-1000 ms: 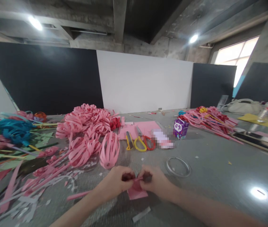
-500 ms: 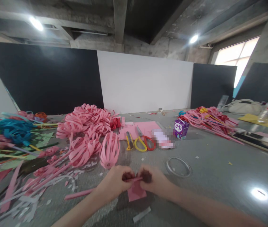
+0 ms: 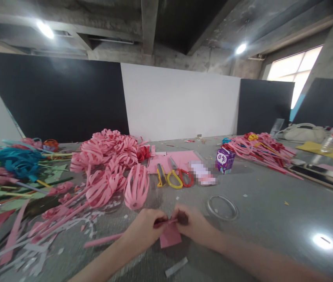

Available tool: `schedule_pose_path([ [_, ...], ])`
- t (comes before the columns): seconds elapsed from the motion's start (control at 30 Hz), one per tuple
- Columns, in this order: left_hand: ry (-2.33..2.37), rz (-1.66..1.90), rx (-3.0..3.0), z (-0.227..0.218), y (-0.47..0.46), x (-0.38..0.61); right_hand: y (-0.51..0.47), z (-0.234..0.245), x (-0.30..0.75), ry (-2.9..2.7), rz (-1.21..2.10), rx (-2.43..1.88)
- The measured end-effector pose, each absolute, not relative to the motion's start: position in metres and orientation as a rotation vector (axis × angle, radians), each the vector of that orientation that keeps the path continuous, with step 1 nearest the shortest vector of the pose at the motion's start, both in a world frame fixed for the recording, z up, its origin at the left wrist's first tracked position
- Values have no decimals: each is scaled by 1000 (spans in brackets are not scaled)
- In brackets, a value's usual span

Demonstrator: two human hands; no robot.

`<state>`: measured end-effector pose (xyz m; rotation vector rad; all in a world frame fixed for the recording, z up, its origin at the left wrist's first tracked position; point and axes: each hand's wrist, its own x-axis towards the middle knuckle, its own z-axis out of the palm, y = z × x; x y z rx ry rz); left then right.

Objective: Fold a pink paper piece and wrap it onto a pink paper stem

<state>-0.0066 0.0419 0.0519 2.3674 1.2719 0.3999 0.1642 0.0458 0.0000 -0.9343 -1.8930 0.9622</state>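
Observation:
My left hand (image 3: 144, 231) and my right hand (image 3: 194, 225) meet low in the middle of the view, just above the grey table (image 3: 272, 211). Both pinch the top edge of a small pink paper piece (image 3: 170, 236), whose lower part hangs down between them. A thin pink paper stick (image 3: 101, 241) runs leftward from under my left hand. The fingertips of both hands are pressed together on the paper's rolled or folded top.
Pink paper loop flowers (image 3: 110, 164) are heaped at the left centre, with blue and green paper (image 3: 13, 164) further left. Scissors (image 3: 176, 176), a cutter (image 3: 161, 174), a purple carton (image 3: 224, 159) and a tape ring (image 3: 222, 206) lie beyond my hands. Another flower pile (image 3: 260, 149) sits at right.
My hands have shifted slightly and stay pinched on the pink paper; the piece hangs at a slightly different angle. Everything else is still.

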Motion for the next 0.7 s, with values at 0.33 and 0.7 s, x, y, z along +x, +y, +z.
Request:
schedule_pose_path([
  [0.33,1300,471,2351,48,43,-6,44,8,164,-1922,968,-968],
  [0.7,1268,480,2276,51,43,-5,44,6,163,-1892,1006,-958],
])
